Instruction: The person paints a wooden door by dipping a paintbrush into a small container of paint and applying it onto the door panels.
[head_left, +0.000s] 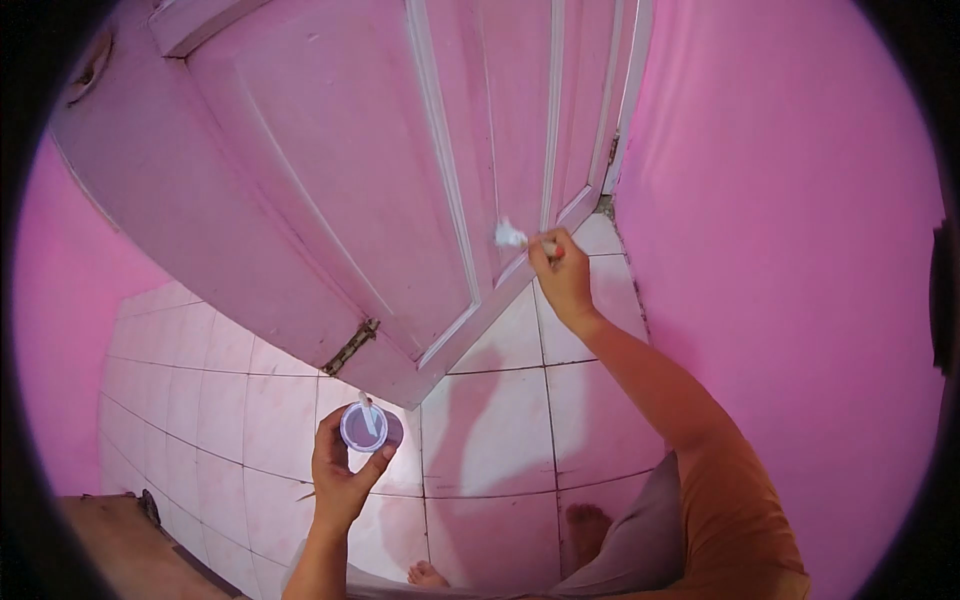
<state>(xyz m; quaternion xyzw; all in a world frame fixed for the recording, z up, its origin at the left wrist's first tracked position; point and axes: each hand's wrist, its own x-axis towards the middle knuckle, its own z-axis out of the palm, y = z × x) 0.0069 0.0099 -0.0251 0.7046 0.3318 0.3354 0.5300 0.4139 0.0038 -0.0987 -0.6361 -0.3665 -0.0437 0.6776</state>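
My right hand point(566, 278) is closed around the handle of a paintbrush point(511, 235). Its white bristles, slightly blurred, are at the lower part of a pink panelled door point(330, 150); whether they touch the surface I cannot tell. Low on the left, my left hand point(342, 472) grips a small clear plastic cup point(352, 441) between thumb and fingers, above the tiled floor. A flat whitish strip point(368, 416) stands in the cup, leaning on its rim. White lines run along the door's mouldings point(447, 160).
A pink wall point(790, 230) rises close on the right. White floor tiles point(490, 425) lie below, with my bare feet point(428, 574) on them. The door carries a worn metal bolt point(352, 347) at its lower corner. A brown wooden piece point(130, 545) is at bottom left.
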